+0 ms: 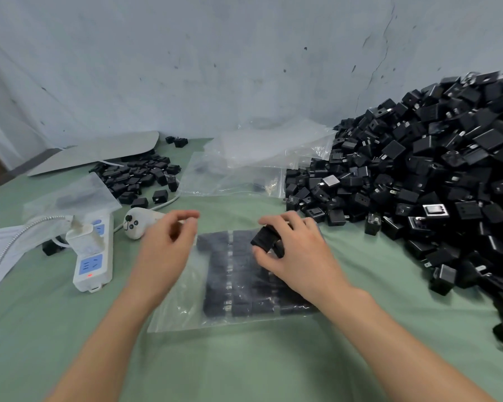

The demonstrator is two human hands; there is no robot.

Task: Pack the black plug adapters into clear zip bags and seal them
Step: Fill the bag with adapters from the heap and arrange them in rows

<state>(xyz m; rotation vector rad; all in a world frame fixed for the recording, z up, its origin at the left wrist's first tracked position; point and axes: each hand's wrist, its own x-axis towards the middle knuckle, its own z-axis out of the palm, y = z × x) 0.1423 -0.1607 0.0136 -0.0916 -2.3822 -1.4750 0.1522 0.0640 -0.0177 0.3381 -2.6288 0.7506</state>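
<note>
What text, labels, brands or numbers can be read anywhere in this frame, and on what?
None can be read.
Power strip: blue socket faces and a red light, no legible lettering.
Adapter pile: a few pale label panels, too blurred to read.
Zip bags: no print visible.

Makeshift packing workshop, piecework kind. Bulk heap of black plug adapters (pixel 418 175) banked against a bare, cracked, stained wall (pixel 215 68). Second, smaller pile (pixel 140 175) at far left. Loose stack of clear zip bags (pixel 267 146) between the two. My desk (pixel 244 358) draped in plain green cloth; white power strip (pixel 92 256) lying on it, red lamp lit.
</note>
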